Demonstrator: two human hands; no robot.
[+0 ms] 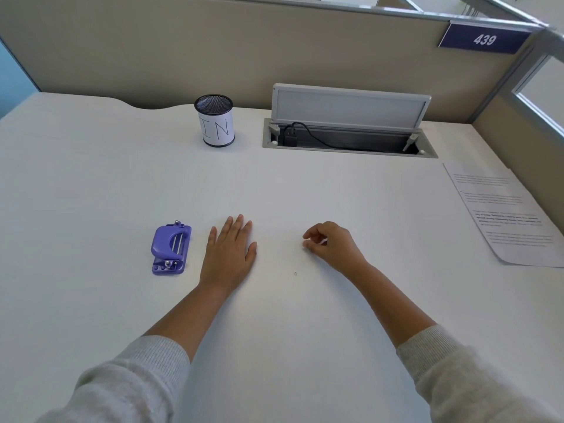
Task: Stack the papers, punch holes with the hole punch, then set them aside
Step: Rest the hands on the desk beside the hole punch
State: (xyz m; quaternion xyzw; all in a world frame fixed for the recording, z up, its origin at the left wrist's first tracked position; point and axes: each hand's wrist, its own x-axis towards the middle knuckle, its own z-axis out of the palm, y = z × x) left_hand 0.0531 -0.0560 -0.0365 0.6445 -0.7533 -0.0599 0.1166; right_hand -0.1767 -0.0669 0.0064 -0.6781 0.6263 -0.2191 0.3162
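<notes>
A purple hole punch [170, 250] sits on the white desk [91, 193], left of centre. My left hand [229, 253] lies flat on the desk just to the right of the punch, fingers straight, apart from it. My right hand [331, 247] rests on the desk near the middle with its fingers loosely curled and holds nothing. Printed papers [506, 215] lie stacked at the far right edge of the desk, well away from both hands.
A black mesh cup [215, 120] with a paper label reading "IN" stands at the back. An open cable hatch [348, 135] with a raised lid and a plugged cord is behind the right hand. A tiny speck [295, 273] lies on the desk. Beige partition walls enclose the desk.
</notes>
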